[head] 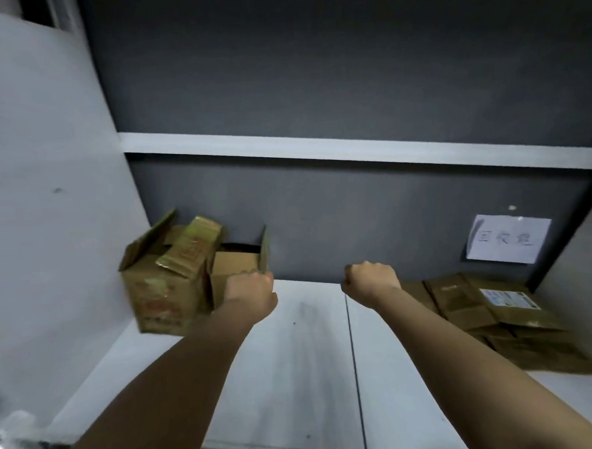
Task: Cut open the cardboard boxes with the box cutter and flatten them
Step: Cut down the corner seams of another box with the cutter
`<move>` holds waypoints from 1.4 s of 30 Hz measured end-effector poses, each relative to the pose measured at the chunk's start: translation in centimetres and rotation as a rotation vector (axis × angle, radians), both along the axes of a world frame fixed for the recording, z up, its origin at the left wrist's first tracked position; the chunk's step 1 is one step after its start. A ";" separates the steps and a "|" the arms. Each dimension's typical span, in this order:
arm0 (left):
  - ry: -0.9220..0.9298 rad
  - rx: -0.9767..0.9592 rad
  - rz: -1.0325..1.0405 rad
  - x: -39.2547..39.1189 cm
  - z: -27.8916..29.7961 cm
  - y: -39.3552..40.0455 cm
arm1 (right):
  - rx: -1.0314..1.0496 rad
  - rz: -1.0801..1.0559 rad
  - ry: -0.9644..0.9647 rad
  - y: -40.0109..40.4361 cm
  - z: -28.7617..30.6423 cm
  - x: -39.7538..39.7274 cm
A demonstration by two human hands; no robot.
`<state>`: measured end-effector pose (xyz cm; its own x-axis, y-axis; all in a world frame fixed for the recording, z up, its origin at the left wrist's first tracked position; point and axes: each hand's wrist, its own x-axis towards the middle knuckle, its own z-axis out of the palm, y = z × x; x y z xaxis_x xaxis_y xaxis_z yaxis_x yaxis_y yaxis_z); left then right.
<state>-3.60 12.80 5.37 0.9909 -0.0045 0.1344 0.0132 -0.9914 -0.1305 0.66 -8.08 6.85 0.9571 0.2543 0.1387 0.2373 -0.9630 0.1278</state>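
A large printed cardboard box (157,293) stands open at the back left of the white table (295,361), with a smaller folded box (191,252) stuck in its top. Beside it on the right is a plain open box (235,262). My left hand (250,293) is closed at this plain box's front right rim, fingers curled over the edge. My right hand (371,280) hovers as a fist above the table's back middle, with nothing visible in it. Flattened boxes (491,313) lie piled at the right. No box cutter is in view.
A dark back wall with a white shelf (352,149) rises behind the table. A paper sign (508,239) hangs on the wall at the right. A pale side wall (46,203) closes off the left. Something blurred and pale (11,441) sits at the bottom left.
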 end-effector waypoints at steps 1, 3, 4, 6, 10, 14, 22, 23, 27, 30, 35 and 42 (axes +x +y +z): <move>-0.007 0.016 0.014 -0.3 -0.2 1.5 | -0.011 0.030 0.006 1.6 -0.2 0.2; -0.021 0.058 0.048 -0.6 -1.2 4.8 | -0.032 0.091 0.028 5.2 -0.7 0.9; -0.028 0.063 0.065 -0.5 -1.9 6.2 | -0.038 0.118 0.037 6.9 -1.1 1.5; -0.033 0.068 0.079 0.1 -3.1 8.5 | -0.035 0.166 0.049 10.1 -1.8 2.9; -0.058 0.122 0.051 3.4 -5.6 11.8 | -0.110 0.240 0.048 15.9 -4.3 7.2; -0.077 0.203 -0.012 7.1 -7.5 13.5 | -0.244 0.282 -0.038 19.6 -6.6 11.6; -0.099 0.245 -0.017 11.1 -10.8 15.1 | -0.256 0.167 0.086 23.9 -9.8 18.3; -0.089 0.239 -0.008 11.2 -11.0 15.2 | -0.247 0.138 0.105 24.1 -9.9 18.6; -0.171 0.150 -0.006 11.1 -11.4 15.3 | -0.174 0.152 0.062 22.9 -9.6 17.7; -0.289 0.090 -0.024 10.2 -11.2 14.8 | -0.001 0.225 0.035 20.2 -8.9 15.6; -0.368 0.025 -0.132 6.7 -10.1 12.6 | 0.017 0.391 -0.041 14.0 -9.0 8.8; -0.333 0.154 -0.553 -1.0 -10.7 8.6 | 0.086 0.553 -0.288 6.5 -11.8 -2.6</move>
